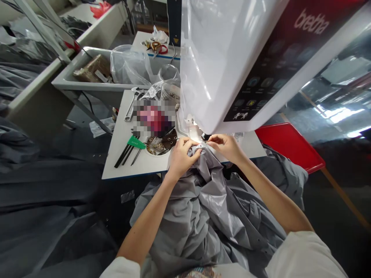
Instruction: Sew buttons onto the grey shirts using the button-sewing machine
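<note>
A large bunched piece of grey fabric (216, 189) hangs over the table's front edge and spreads across my lap. My left hand (182, 156) is closed on its upper edge, thumb and fingers pinching the cloth. A small round metal snap (199, 146) shows beside the left fingertips. My right hand (226, 146) pinches the same edge just to the right, its fingertips close to the left ones. Both hands are at the lit working point under the head of a white machine (214, 77) with a dark panel. The fingertips partly hide the cloth's edge.
On the white table (113, 154) to the left lie a wrench (130, 106), hex keys in a green holder (136, 142) and a recessed cup of small metal parts (156, 146). A blurred-out item sits behind them. A red tray (290, 146) is at the right.
</note>
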{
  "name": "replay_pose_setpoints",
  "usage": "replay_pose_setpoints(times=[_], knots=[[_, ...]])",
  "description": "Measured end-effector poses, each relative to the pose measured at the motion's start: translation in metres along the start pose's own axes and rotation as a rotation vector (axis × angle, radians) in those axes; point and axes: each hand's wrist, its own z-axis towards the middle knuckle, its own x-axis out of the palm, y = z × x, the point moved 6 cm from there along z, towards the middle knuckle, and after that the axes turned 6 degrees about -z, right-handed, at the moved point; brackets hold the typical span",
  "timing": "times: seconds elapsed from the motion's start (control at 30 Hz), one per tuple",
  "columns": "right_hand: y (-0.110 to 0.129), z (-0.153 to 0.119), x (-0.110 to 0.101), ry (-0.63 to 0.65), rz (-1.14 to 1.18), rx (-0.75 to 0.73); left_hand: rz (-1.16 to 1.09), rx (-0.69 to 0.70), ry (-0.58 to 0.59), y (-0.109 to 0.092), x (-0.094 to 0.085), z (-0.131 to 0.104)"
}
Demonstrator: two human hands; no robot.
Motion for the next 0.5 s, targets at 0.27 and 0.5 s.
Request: replay_pose_setpoints(times=[0.27,0.5], knots=[[0.003,0.003,0.019,0.055,-0.034,-0.021,0.011,-0.010,0.011,-0.001,-0.001,-0.001],[0.005,0.001,0.018,0.020,-0.090,-0.045,0.023,-0.008,0.012,-0.001,-0.001,0.000]])
